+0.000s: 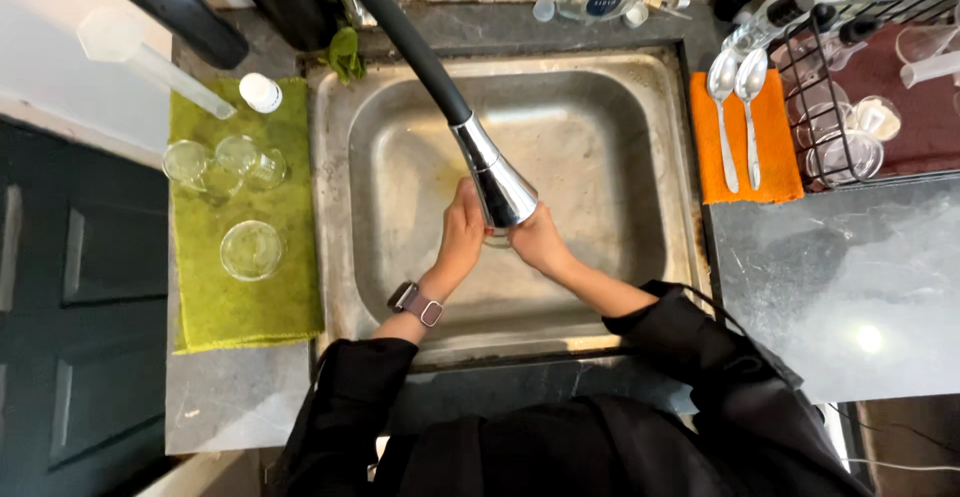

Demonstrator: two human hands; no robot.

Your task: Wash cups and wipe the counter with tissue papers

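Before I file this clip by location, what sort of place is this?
Probably a kitchen sink counter: a steel sink under a pull-down tap, glasses drying on a green cloth, two spoons on an orange cloth.

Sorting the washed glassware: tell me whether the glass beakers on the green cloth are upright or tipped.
Upright: all three beakers show round open rims from above on the green cloth.

dark stone counter (850,287) bears a green cloth (245,297), an orange cloth (775,172) and a wire rack (850,87).
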